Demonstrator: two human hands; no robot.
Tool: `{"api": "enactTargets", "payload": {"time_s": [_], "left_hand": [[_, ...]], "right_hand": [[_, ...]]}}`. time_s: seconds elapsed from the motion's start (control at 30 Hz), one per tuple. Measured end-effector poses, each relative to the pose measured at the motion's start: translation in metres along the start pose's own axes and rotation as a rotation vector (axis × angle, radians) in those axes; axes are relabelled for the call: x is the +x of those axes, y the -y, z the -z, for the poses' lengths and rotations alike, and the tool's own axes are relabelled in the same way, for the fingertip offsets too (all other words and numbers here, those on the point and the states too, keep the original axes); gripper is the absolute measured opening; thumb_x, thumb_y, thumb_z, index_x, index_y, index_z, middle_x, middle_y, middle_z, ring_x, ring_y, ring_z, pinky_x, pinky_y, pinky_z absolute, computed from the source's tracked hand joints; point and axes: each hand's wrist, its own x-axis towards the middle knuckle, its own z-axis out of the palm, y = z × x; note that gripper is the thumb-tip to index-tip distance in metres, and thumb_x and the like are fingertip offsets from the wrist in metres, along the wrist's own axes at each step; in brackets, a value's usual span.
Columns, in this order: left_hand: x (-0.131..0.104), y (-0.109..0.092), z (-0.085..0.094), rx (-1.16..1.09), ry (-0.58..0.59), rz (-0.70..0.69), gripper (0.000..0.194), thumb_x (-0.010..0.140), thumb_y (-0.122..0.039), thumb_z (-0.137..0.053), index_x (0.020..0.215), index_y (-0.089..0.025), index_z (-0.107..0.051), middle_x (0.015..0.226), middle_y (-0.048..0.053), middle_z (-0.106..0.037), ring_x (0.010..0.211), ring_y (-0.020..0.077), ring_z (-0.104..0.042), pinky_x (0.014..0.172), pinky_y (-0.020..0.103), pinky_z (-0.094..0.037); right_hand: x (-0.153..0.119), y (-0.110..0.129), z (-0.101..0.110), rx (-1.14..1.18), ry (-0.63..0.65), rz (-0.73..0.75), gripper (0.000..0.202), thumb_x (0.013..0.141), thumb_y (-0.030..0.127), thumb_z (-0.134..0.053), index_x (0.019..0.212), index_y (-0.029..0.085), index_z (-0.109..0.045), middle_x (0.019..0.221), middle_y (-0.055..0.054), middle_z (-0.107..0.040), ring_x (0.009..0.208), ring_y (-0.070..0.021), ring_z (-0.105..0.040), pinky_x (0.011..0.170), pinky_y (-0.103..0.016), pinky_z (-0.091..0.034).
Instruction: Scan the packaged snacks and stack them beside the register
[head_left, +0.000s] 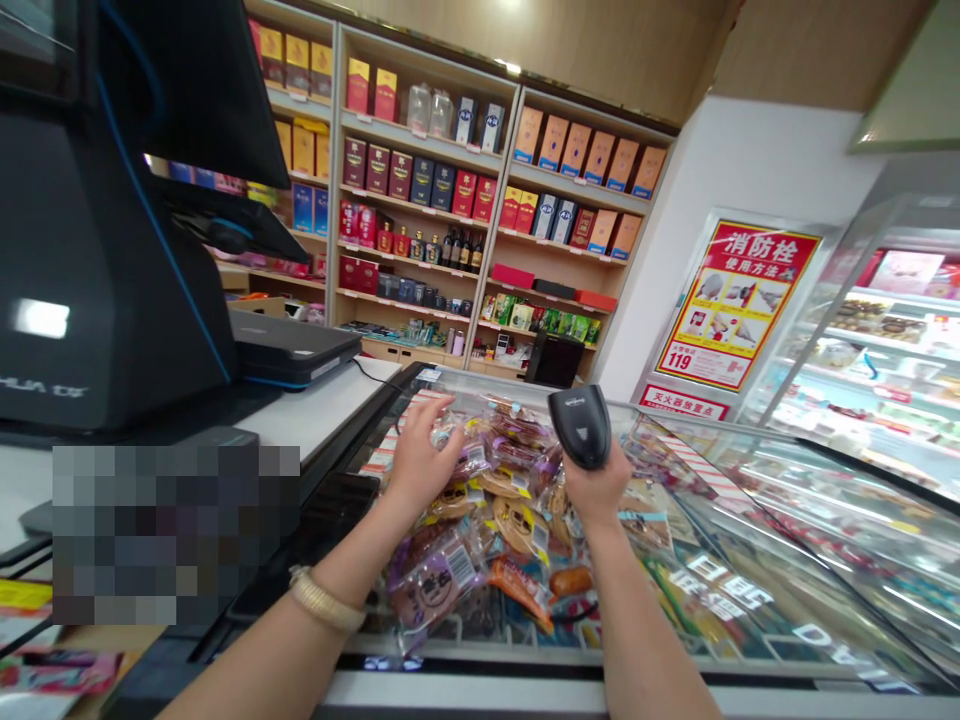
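My right hand point(600, 490) is wrapped round a black barcode scanner point(581, 422), held up above a heap of packaged snacks. Its head faces away from me. To the left, my left hand point(427, 450) reaches over the heap with its fingers apart; whether it touches a packet I cannot tell. Clear plastic packets cover the glass top of a chest freezer. Among them are a purple-edged packet point(442, 575) with a barcode, a yellow-edged packet point(520, 525) and an orange packet point(521, 590). A gold bracelet point(326, 600) circles my left wrist.
A black point-of-sale terminal point(112, 250) stands on the white counter point(330, 400) at left. Shelves point(427, 220) of boxed goods line the back wall. A lit display fridge point(900, 350) and a red-and-yellow poster point(739, 300) are at right.
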Motion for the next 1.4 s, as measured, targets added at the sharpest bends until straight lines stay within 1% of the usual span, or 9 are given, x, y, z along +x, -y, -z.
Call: {"api": "enactTargets", "payload": {"time_s": [0.27, 0.5, 0.7, 0.87, 1.0, 1.1, 1.23, 1.33, 1.4], "left_hand": [[0.035, -0.033, -0.038, 0.124, 0.212, 0.012, 0.059, 0.075, -0.045, -0.066, 0.126, -0.017, -0.057, 0.127, 0.015, -0.057, 0.123, 0.0279, -0.051, 0.107, 0.039, -0.037], [0.043, -0.022, -0.064, 0.150, 0.310, 0.189, 0.064, 0.064, -0.057, -0.071, 0.116, -0.020, -0.067, 0.118, 0.015, -0.063, 0.112, 0.0311, -0.059, 0.098, 0.042, -0.044], [0.035, -0.017, -0.051, -0.027, 0.083, 0.067, 0.038, 0.060, -0.032, -0.078, 0.096, -0.021, -0.074, 0.115, 0.009, -0.059, 0.110, 0.0240, -0.059, 0.101, 0.038, -0.046], [0.029, -0.020, -0.029, -0.289, 0.066, 0.075, 0.020, 0.071, -0.032, -0.067, 0.085, -0.019, -0.073, 0.111, 0.007, -0.055, 0.093, 0.0183, -0.063, 0.079, 0.033, -0.058], [0.024, -0.008, -0.027, -0.163, 0.013, 0.103, 0.020, 0.073, -0.036, -0.067, 0.064, -0.019, -0.067, 0.089, 0.005, -0.061, 0.092, 0.0199, -0.061, 0.088, 0.035, -0.053], [0.021, 0.001, -0.031, -0.095, -0.017, 0.111, 0.015, 0.073, -0.031, -0.066, 0.081, -0.018, -0.066, 0.092, 0.005, -0.063, 0.096, 0.0213, -0.060, 0.093, 0.039, -0.050], [0.018, 0.001, -0.032, -0.044, 0.135, -0.066, 0.052, 0.073, -0.014, -0.056, 0.125, -0.017, -0.056, 0.131, 0.012, -0.056, 0.127, 0.0237, -0.048, 0.110, 0.042, -0.037], [0.016, -0.003, -0.031, -0.024, 0.337, -0.120, 0.050, 0.077, -0.007, -0.043, 0.123, -0.018, -0.060, 0.131, 0.009, -0.059, 0.124, 0.0197, -0.053, 0.110, 0.037, -0.038], [0.014, -0.003, -0.030, 0.013, 0.348, -0.103, 0.050, 0.076, -0.005, -0.043, 0.120, -0.018, -0.063, 0.127, 0.008, -0.063, 0.119, 0.0196, -0.057, 0.107, 0.036, -0.042]], "right_hand": [[-0.002, -0.002, -0.001, 0.007, 0.008, -0.019, 0.014, 0.070, 0.031, -0.064, 0.073, 0.020, -0.056, 0.067, -0.001, -0.059, 0.062, -0.0185, -0.056, 0.061, -0.030, -0.046], [-0.003, 0.001, -0.002, 0.026, 0.049, 0.010, 0.011, 0.073, 0.030, -0.061, 0.076, 0.019, -0.058, 0.068, -0.002, -0.060, 0.063, -0.0191, -0.057, 0.060, -0.030, -0.045], [-0.002, -0.002, -0.002, 0.012, 0.036, 0.006, 0.012, 0.073, 0.031, -0.062, 0.074, 0.020, -0.057, 0.066, -0.001, -0.059, 0.060, -0.0178, -0.055, 0.058, -0.030, -0.045], [-0.003, -0.001, -0.002, 0.012, 0.045, 0.010, 0.015, 0.073, 0.033, -0.063, 0.074, 0.019, -0.057, 0.065, -0.001, -0.059, 0.060, -0.0179, -0.055, 0.058, -0.029, -0.045], [-0.003, 0.002, 0.000, 0.005, 0.046, 0.041, 0.017, 0.073, 0.035, -0.064, 0.076, 0.019, -0.058, 0.067, -0.002, -0.060, 0.061, -0.0187, -0.058, 0.058, -0.030, -0.046], [-0.002, 0.004, 0.001, -0.007, 0.062, 0.066, 0.015, 0.075, 0.033, -0.064, 0.076, 0.019, -0.058, 0.066, -0.002, -0.060, 0.061, -0.0187, -0.058, 0.058, -0.030, -0.047], [-0.001, 0.004, 0.003, 0.011, 0.069, 0.092, 0.019, 0.075, 0.032, -0.064, 0.087, 0.018, -0.062, 0.075, -0.005, -0.066, 0.068, -0.0211, -0.063, 0.063, -0.032, -0.050], [-0.001, 0.005, 0.003, 0.020, 0.067, 0.095, 0.018, 0.074, 0.030, -0.064, 0.087, 0.018, -0.063, 0.075, -0.005, -0.067, 0.069, -0.0213, -0.064, 0.064, -0.032, -0.051], [0.000, 0.005, 0.004, 0.007, 0.068, 0.089, 0.017, 0.074, 0.031, -0.064, 0.085, 0.019, -0.063, 0.074, -0.004, -0.066, 0.068, -0.0210, -0.064, 0.064, -0.032, -0.051]]}}
